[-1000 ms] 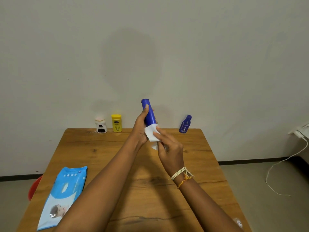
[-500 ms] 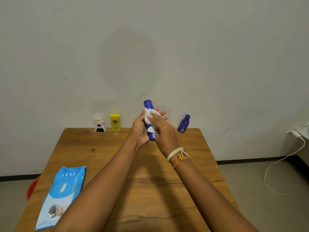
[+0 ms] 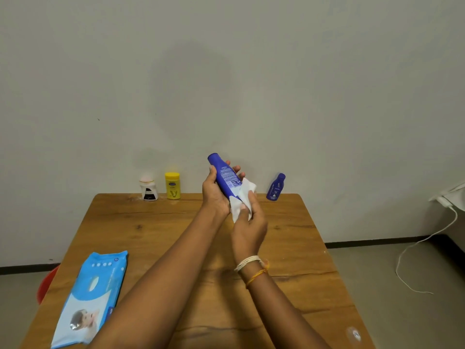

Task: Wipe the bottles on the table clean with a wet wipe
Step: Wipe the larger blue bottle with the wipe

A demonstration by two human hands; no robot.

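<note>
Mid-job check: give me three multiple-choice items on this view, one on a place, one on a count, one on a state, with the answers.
1. Where does the light-blue wet-wipe pack lie on the wooden table?
A. near left corner
B. far right corner
C. against the wall

2. How many bottles stand at the table's far edge?
A. one
B. three
C. five

3. What does the right hand hold?
A. nothing
B. the yellow bottle
C. a white wipe

Answers: 1 A, the pack lies by the near left edge. 2 B, the white bottle with a dark label, the yellow bottle and the small dark-blue bottle stand there. 3 C, it holds the white wipe against the tall blue bottle in the left hand.
</note>
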